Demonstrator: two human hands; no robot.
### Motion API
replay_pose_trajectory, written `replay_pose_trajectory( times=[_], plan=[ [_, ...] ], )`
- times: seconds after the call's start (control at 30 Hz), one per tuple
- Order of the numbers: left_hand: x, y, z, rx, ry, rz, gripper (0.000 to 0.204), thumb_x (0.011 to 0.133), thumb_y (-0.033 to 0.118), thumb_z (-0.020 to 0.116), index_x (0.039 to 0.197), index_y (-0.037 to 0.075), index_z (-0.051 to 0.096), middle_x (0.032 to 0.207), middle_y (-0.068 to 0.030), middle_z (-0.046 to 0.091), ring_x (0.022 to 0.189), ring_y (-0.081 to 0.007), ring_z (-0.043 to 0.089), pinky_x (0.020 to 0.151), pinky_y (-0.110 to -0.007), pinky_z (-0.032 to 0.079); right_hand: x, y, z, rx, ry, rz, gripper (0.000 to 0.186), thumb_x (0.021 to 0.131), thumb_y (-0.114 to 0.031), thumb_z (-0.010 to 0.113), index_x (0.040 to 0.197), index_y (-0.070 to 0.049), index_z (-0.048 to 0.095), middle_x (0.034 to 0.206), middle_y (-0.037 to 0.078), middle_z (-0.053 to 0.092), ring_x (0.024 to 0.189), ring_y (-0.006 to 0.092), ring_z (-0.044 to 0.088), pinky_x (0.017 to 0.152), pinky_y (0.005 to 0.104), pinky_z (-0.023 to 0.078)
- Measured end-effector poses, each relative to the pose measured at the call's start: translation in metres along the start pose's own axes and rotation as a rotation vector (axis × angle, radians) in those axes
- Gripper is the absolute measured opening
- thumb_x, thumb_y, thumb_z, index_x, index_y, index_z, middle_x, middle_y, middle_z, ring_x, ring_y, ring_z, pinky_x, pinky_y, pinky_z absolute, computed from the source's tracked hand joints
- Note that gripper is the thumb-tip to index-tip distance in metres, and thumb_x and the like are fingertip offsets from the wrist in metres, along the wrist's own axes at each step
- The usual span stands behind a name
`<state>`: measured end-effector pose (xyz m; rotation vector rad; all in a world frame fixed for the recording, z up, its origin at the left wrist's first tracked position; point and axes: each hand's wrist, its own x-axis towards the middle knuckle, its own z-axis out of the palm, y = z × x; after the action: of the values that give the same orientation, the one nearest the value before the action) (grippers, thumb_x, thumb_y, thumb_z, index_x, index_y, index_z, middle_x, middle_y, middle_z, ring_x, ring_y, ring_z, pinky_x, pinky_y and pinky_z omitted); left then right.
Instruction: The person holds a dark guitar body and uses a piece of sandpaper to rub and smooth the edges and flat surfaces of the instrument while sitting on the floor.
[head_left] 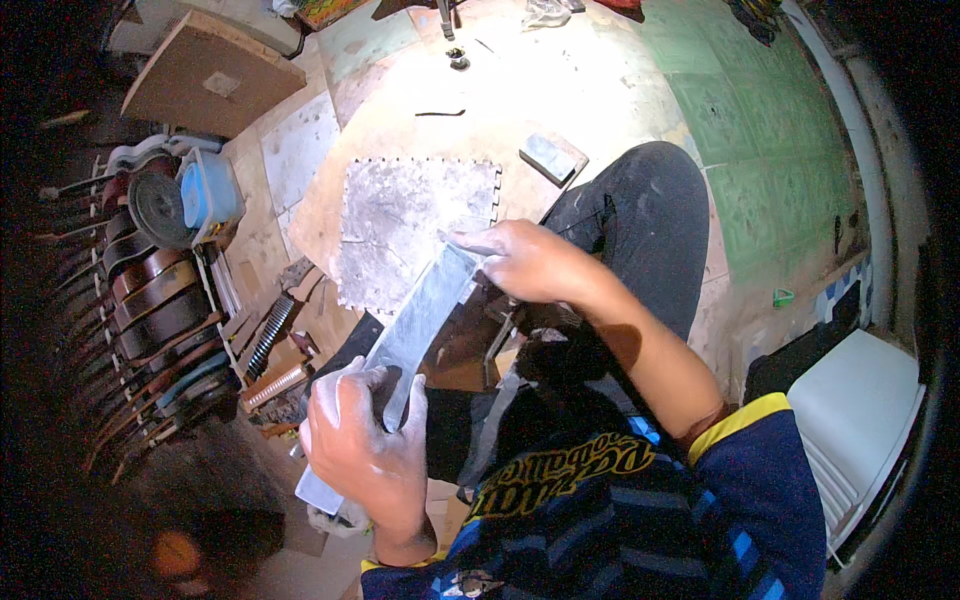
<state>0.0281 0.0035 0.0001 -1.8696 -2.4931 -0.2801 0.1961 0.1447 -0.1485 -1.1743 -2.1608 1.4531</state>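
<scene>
A long flat grey metal strip (pixel 420 315) runs diagonally over my lap. My left hand (pixel 362 440), dusted white, grips its lower end. My right hand (pixel 525 260) pinches its upper end with the fingers closed on it. A grey interlocking foam mat (pixel 400 215) lies on the floor just beyond the strip. My knee in dark trousers (pixel 640 215) is raised to the right of my right hand.
Several round dark discs and pans (pixel 150 290) stand in a row at the left. A blue tub (pixel 208 190) sits by them. A small grey block (pixel 550 155) lies past the mat. Green floor tiles (pixel 760 130) spread at the right. A white box (pixel 860 410) stands at lower right.
</scene>
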Motion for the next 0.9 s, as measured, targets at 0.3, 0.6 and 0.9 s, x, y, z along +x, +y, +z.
replay_pose_trajectory(
  times=[0.3, 0.6, 0.9],
  plan=[
    [0.001, 0.004, 0.001, -0.011, 0.009, 0.027, 0.035, 0.066, 0.020, 0.087, 0.089, 0.009, 0.064, 0.098, -0.0085, 0.068, 0.093, -0.0323, 0.064, 0.078, -0.045, 0.045, -0.051, -0.031, 0.034, 0.199, 0.273, -0.178, 0.053, 0.092, -0.008, 0.053, 0.145, -0.007, 0.052, 0.152, 0.019, 0.048, 0.117, 0.0359, 0.065, 0.098, 0.0417, 0.053],
    [-0.004, 0.003, 0.002, -0.012, 0.027, 0.043, 0.033, 0.067, 0.019, 0.087, 0.089, 0.010, 0.064, 0.099, -0.0087, 0.069, 0.091, -0.0328, 0.063, 0.076, -0.045, 0.043, -0.045, -0.042, 0.038, -0.163, 0.283, -0.176, 0.066, 0.089, 0.004, 0.051, 0.153, -0.006, 0.041, 0.155, 0.023, 0.042, 0.096, 0.0383, 0.073, 0.075, 0.0367, 0.062],
    [-0.002, 0.006, 0.002, -0.008, -0.006, 0.027, 0.031, 0.069, 0.021, 0.086, 0.088, 0.010, 0.065, 0.098, -0.0080, 0.068, 0.091, -0.0331, 0.063, 0.077, -0.046, 0.043, -0.040, -0.023, 0.057, -0.024, 0.250, -0.225, 0.063, 0.096, 0.001, 0.045, 0.158, -0.009, 0.033, 0.163, 0.020, 0.030, 0.134, 0.0301, 0.049, 0.108, 0.0346, 0.042]
  ],
)
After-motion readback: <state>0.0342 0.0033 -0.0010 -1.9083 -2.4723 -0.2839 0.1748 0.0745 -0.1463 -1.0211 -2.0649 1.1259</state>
